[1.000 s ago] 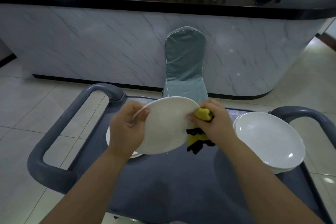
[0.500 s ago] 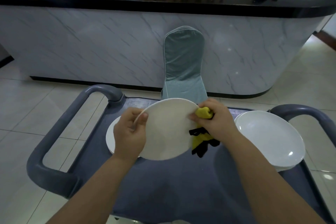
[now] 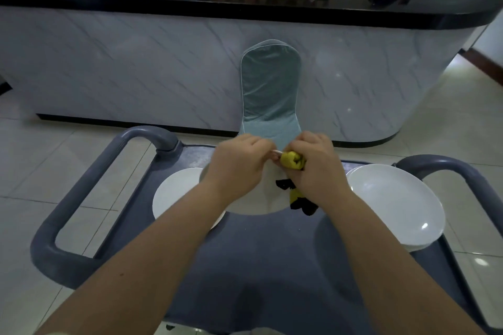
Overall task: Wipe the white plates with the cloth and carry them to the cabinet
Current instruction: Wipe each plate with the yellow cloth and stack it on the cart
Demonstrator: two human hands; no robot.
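The person stands at a grey cart [image 3: 272, 266] and holds one white plate [image 3: 258, 201] tilted up above its bed, so the edge can be worked without the plate rubbing on the cart. The left hand [image 3: 239, 160] hooks over the far top edge, its grip curled tight on the rim. The right hand [image 3: 313, 168] sits just beside it, its grip pinching a bunched yellow cloth [image 3: 292, 162] against that same edge. A black-and-yellow tail of the cloth hangs down over the plate. With both hands so near each other at the top, I judge that the rim is being wiped, one hand steadying and the other rubbing.

A single plate [image 3: 174, 196] lies flat on the cart's left side, partly hidden behind the held one. A stack of plates [image 3: 394, 204] sits on the right, close to the cart's right lip. I cannot tell which pile is wiped and which waits.

Room is tight sideways. The looped left handle [image 3: 49, 253] and right handle [image 3: 435, 163] rise at either end, so a plate must go down or come up between them. Ahead, a covered chair [image 3: 269, 90] stands against the marble-fronted bar [image 3: 136, 68], near the cart's far edge. The tiled floor [image 3: 54, 149] lies open to both sides. The cabinet is not in view, so the carrying looks some way off.
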